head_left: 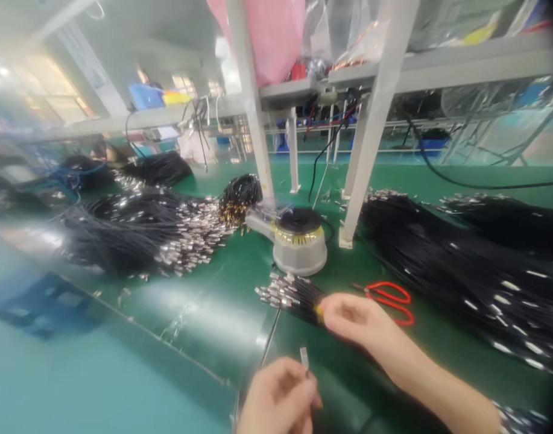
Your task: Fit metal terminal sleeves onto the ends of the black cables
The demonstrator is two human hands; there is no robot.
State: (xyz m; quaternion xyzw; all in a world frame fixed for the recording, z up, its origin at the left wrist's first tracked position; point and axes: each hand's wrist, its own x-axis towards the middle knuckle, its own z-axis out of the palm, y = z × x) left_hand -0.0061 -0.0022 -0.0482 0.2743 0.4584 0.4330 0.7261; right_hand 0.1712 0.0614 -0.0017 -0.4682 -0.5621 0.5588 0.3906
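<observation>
Near the bottom middle of the head view, my left hand (pixel 280 395) pinches a single cable connector (pixel 304 357), its flat silver end pointing up. My right hand (pixel 355 316) is closed at a small bundle of black cables (pixel 306 301), where something yellow (pixel 320 312) shows by the fingertips. The bundle's silver connector ends fan out to the left on the green table. Red-handled scissors (pixel 389 301) lie just beyond my right wrist. Behind the bundle stands a round white machine (pixel 300 247) with a black top.
A large heap of black cables (pixel 135 232) with silver ends lies left, beside a smaller bundle with gold ends (pixel 240 202). More long cables (pixel 448 265) cover the right side. A white shelf post (pixel 371 132) rises behind the scissors. The table edge (pixel 163 337) runs along the left front.
</observation>
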